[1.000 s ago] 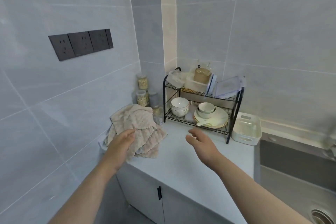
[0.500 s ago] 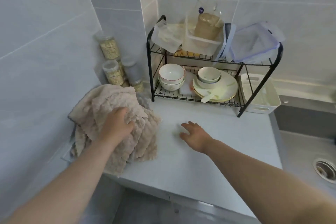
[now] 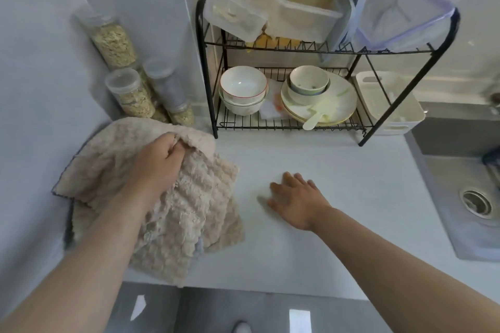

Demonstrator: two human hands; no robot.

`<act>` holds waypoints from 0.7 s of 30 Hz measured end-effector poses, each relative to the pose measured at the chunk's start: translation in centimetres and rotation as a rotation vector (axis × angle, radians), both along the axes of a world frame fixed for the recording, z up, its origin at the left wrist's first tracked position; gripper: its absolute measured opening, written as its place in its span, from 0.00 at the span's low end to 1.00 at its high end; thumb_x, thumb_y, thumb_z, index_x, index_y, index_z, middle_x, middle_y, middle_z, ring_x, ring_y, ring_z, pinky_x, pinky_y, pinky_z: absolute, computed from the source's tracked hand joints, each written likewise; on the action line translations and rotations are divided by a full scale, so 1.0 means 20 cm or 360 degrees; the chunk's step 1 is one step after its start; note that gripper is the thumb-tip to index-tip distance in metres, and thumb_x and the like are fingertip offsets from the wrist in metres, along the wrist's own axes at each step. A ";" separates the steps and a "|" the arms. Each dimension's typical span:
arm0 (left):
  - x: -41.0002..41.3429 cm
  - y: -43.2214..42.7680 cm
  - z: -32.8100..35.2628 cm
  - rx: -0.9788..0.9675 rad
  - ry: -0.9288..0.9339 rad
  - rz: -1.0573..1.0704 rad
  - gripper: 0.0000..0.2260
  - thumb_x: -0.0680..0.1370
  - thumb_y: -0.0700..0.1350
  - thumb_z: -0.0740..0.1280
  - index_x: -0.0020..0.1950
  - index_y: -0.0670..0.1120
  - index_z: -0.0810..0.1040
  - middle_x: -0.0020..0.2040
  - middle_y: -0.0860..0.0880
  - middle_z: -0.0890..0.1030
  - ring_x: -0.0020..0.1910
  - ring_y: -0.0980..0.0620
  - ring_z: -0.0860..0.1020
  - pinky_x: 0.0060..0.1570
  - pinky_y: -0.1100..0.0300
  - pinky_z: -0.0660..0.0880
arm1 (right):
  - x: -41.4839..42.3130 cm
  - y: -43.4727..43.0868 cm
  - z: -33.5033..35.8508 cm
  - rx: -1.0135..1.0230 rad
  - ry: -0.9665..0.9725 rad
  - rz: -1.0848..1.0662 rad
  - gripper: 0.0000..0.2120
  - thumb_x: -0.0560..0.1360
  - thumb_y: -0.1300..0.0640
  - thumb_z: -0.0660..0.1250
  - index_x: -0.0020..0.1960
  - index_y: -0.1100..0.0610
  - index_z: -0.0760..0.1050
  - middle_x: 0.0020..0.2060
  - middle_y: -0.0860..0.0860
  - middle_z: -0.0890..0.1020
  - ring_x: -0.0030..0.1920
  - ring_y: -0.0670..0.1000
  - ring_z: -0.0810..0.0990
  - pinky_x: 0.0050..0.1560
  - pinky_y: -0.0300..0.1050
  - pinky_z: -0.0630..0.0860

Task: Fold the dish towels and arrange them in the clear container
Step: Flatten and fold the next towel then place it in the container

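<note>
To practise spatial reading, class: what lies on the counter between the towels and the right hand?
Nothing: in the head view, only bare counter separates towels and right hand.

walls (image 3: 40, 62): grey tile | counter (image 3: 338, 170): pale grey | sink (image 3: 443, 197): right | floor (image 3: 216, 311): grey

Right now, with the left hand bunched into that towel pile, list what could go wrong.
1. The left hand grips the top beige dish towel of a loose pile whose lower corner reaches the front edge of the countertop. Pulling may drag the other towels onto the floor.
2. The oat jars stand close behind the pile, so a swung towel could topple them.
3. The right hand lies open on the countertop, off the pile, so nothing steadies it.
</note>
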State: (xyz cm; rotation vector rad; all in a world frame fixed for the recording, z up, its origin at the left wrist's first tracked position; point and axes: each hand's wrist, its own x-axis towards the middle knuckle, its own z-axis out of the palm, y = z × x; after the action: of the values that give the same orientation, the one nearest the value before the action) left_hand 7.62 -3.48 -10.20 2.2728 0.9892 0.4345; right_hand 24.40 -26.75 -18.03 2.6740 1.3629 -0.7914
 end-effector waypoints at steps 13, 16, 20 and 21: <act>0.30 -0.33 0.24 0.0194 0.0049 -0.0688 0.03 0.77 0.47 0.66 0.44 0.52 0.76 0.36 0.53 0.78 0.36 0.51 0.77 0.35 0.53 0.72 | 0.03 0.11 0.52 0.1561 0.0595 -0.0699 0.13 0.69 0.68 0.60 0.43 0.59 0.82 0.29 0.50 0.79 0.32 0.50 0.75 0.33 0.47 0.75; 0.32 -0.32 0.28 0.0561 0.0108 -0.0691 0.04 0.73 0.42 0.66 0.44 0.49 0.73 0.39 0.52 0.75 0.40 0.46 0.76 0.35 0.52 0.71 | 0.13 0.01 0.62 0.1537 0.0322 -0.0675 0.14 0.69 0.68 0.61 0.43 0.55 0.83 0.28 0.41 0.77 0.33 0.47 0.76 0.34 0.39 0.72; 0.34 -0.30 0.39 0.0506 0.0064 -0.0523 0.08 0.72 0.41 0.68 0.47 0.49 0.71 0.39 0.50 0.76 0.37 0.48 0.74 0.34 0.52 0.71 | 0.29 -0.11 0.78 0.1516 0.0132 -0.0684 0.14 0.69 0.67 0.64 0.42 0.51 0.82 0.32 0.44 0.80 0.31 0.42 0.74 0.31 0.36 0.70; 0.37 -0.29 0.42 0.0446 0.0063 -0.0536 0.07 0.73 0.40 0.67 0.49 0.48 0.73 0.40 0.49 0.77 0.39 0.48 0.75 0.36 0.52 0.73 | 0.32 -0.14 0.82 0.1539 0.0089 -0.0709 0.13 0.70 0.66 0.64 0.42 0.51 0.82 0.33 0.43 0.80 0.30 0.40 0.74 0.31 0.34 0.69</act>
State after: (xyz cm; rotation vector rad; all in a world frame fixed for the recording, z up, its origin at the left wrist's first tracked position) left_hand 14.94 -9.25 -1.82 2.6468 0.5720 0.4024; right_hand 30.84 -29.62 -1.59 3.8045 1.4240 -0.2013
